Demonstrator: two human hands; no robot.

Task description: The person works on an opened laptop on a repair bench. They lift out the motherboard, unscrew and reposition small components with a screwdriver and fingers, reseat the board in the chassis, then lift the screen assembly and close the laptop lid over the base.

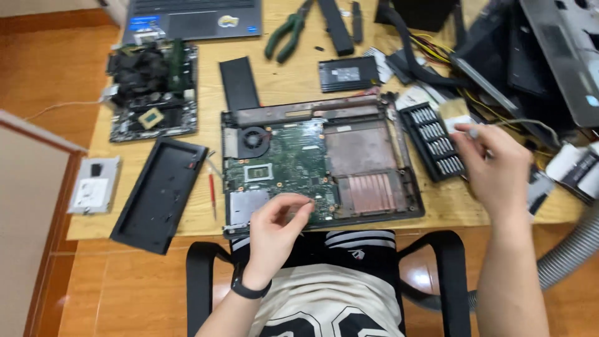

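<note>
A: The opened laptop (318, 165) lies near the front edge of the desk (274, 78), its green board bare. The left hand (277, 228) rests on the board's front edge, thumb and forefinger pinched together; if they grip something, it is too small to see.

B: And the right hand (493, 165)?

A: It hovers over the black case of screwdriver bits (433, 140) towards the desk's right edge, fingers curled round what looks like a slim driver handle, though blur keeps me from being sure.

B: What could go wrong?

A: I'd say a tiny part slipping from that pinch is the main risk. It could drop among the board's components or roll off the front edge onto the floor. The left hand's fingers also touch the bare board, so pressure or static might harm it.

B: Anything else?

A: The small red screwdriver (212, 195) beside the laptop's left side and the black cover (161, 193) overhanging the front edge could be knocked off by an elbow.
</note>
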